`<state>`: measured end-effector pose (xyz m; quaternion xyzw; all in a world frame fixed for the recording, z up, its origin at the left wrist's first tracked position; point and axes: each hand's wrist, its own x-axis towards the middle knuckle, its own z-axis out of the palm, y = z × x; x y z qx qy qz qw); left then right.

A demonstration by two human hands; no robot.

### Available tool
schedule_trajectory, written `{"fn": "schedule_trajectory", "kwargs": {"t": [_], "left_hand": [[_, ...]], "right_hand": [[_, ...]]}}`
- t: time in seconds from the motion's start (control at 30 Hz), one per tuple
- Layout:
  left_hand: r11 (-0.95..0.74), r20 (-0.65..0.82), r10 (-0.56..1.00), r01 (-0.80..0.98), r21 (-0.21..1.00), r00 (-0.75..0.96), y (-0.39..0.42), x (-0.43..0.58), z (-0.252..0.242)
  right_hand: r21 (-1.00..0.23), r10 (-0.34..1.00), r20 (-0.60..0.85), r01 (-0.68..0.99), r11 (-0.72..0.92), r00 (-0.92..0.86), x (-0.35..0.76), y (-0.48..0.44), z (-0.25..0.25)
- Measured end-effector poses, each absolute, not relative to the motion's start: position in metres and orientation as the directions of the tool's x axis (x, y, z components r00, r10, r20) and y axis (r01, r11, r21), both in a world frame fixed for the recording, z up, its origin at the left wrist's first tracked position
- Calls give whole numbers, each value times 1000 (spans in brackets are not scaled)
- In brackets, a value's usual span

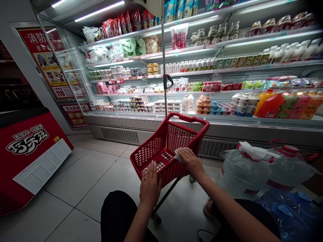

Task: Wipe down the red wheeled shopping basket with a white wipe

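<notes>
A red plastic shopping basket on a wheeled frame stands tilted in front of me on the tiled floor. My left hand lies flat against its near wall with the fingers stretched out. My right hand rests on the basket's right rim, its fingers pressed down on a white cloth. The basket looks empty inside. A metal pole with a black handle rises behind it.
An open refrigerated display full of dairy cups, bottles and packets fills the back. A red chest freezer stands at the left. Large water jugs with red handles sit at my right. My knees show at the bottom.
</notes>
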<state>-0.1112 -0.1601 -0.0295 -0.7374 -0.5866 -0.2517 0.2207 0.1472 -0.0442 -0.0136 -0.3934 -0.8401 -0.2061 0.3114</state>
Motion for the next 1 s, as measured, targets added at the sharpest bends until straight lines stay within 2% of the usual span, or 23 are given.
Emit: {"fn": "schedule_trajectory", "kwargs": {"t": [0.23, 0.37, 0.63, 0.83, 0.93, 1.0], "left_hand": [[-187, 649, 745, 982, -16, 152, -156, -79, -36], [-270, 646, 722, 960, -66, 248, -159, -86, -35], [-332, 609, 725, 938, -101, 322, -156, -113, -23], [-238, 599, 772, 970, -37, 213, -145, -111, -31], [-159, 609, 783, 987, -2, 128, -141, -93, -33], [-178, 606, 781, 984, -10, 148, -140, -80, -32]], "right_hand": [[110, 453, 680, 691, 714, -576, 99, -90, -28], [121, 428, 648, 640, 758, -630, 120, -85, -19], [130, 558, 653, 803, 582, -511, 193, -41, 6], [95, 576, 690, 844, 528, -438, 179, -48, -5], [95, 546, 696, 813, 574, -467, 152, -61, -16], [108, 513, 693, 776, 621, -507, 133, -72, -22]]}}
